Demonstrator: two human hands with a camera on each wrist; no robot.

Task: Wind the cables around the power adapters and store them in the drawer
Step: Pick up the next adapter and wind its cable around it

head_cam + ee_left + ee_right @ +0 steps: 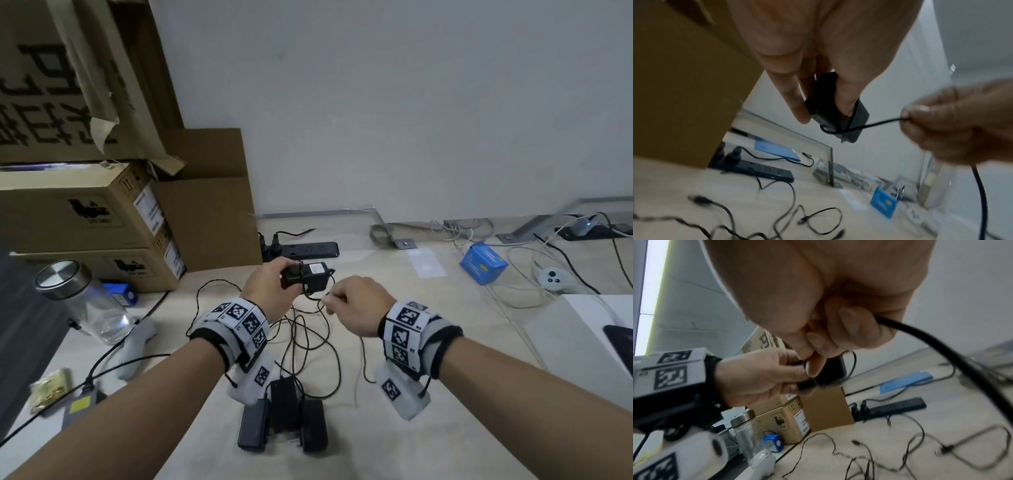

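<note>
Left hand grips black adapter; right hand pinches its cable.

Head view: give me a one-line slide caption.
Left hand grips a black power adapter above the desk while right hand pinches its cable for winding.

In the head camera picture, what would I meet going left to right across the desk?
Glass jar → left hand holding a power adapter → right hand pinching its cable → blue box → white remote.
</note>
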